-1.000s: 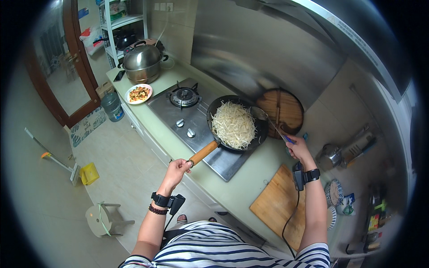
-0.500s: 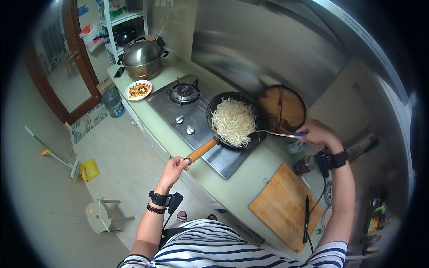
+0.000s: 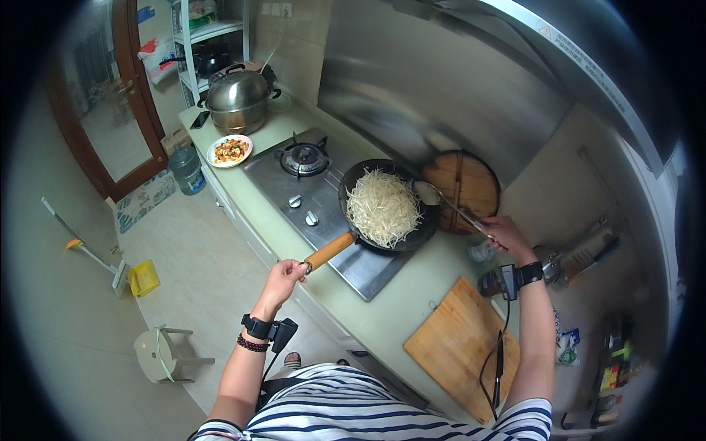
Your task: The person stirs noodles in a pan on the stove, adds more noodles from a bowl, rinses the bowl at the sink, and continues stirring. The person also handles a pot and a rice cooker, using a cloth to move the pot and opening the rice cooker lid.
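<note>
Two hands are at work in the head view. The left hand (image 3: 287, 278) is curled around the end of the wooden handle (image 3: 329, 252) of a dark pan (image 3: 429, 234), which sits on the right part of the steel stove (image 3: 273, 184). White sprouts (image 3: 382, 207) are heaped in the pan, a little left of its middle. The right hand (image 3: 506, 235) grasps the upper end of a spatula (image 3: 457, 211); its blade is over the pan's right side, just beside the sprouts, and whether it touches the pan I cannot tell. A round wooden lid (image 3: 479, 192) leans on the wall behind. On the bench (image 3: 401, 320), a board (image 3: 441, 342) lies near the right forearm, with a cable (image 3: 482, 376) over it. At the far left end stand a lidded steel pot (image 3: 237, 106) and a plate (image 3: 212, 157) of diced food (image 3: 231, 151), with a phone (image 3: 199, 120) near them.
</note>
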Available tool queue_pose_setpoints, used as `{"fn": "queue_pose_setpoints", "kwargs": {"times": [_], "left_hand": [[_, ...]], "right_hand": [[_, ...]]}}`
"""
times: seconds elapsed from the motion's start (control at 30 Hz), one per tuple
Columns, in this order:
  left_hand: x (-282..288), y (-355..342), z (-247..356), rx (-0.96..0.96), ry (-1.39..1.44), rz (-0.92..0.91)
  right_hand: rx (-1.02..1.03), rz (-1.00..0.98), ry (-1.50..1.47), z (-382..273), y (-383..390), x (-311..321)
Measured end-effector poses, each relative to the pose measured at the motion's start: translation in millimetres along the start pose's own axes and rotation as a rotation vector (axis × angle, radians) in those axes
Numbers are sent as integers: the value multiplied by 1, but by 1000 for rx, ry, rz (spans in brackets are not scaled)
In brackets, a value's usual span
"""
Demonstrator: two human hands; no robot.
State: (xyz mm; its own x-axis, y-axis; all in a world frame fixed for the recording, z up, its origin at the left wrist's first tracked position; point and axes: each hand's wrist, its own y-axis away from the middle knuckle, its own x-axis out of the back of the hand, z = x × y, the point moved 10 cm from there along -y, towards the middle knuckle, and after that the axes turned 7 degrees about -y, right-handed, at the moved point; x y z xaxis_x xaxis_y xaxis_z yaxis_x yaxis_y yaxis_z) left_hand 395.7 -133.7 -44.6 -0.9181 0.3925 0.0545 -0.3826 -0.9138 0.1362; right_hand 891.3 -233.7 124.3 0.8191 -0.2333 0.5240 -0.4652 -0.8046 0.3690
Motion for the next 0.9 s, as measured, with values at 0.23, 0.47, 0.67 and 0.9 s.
{"fn": "queue_pose_setpoints", "kwargs": {"times": [0.23, 0.47, 0.67, 0.9], "left_hand": [[3, 3, 0, 32, -39, 43], [6, -1, -13, 25, -47, 61], [5, -3, -14, 10, -15, 56], [3, -2, -8, 2, 12, 23]], "right_hand": [[-655, -244, -923, 109, -56, -86], [-317, -381, -686, 93, -56, -125], [402, -106, 274, 22, -2, -97], [517, 8, 619, -14, 109, -97]]}}
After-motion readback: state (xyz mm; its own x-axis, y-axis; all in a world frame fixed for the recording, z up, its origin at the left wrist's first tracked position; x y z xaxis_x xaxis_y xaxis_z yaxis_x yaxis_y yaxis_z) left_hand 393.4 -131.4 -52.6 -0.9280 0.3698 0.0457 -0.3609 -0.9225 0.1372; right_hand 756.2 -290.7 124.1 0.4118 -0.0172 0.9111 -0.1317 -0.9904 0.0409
